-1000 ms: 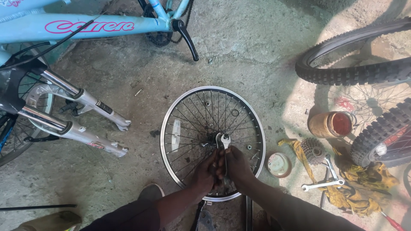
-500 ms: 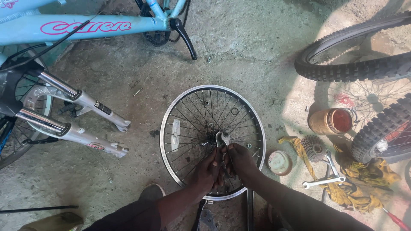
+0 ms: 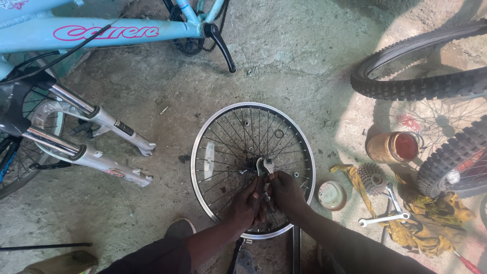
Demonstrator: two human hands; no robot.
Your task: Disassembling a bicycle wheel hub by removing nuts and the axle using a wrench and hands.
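Head view: a bare spoked wheel rim (image 3: pixel 203 152) is laid flat on the concrete floor (image 3: pixel 304 66), and a spanner (image 3: pixel 264 166) is set on its hub at the centre. The spanner's handle is grasped by both the left hand (image 3: pixel 247 204) and the right hand (image 3: pixel 285 195), pressed together. To the right, a small round tin (image 3: pixel 332 195), a cassette (image 3: pixel 373 177) and a yellow rag (image 3: pixel 431 215) are seen.

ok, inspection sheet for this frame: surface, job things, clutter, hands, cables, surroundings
Surface: rough concrete floor, stained.
Job's things: bare spoked wheel rim flat on floor; open-end wrench at its hub.
Clutter: round tin, jar, cog cluster, spanners, yellow rag.
Hands: left hand and right hand both on the wrench.
Cables: black cable by the frame.
Surroundings: light-blue bicycle frame, suspension fork, knobbly tyres.
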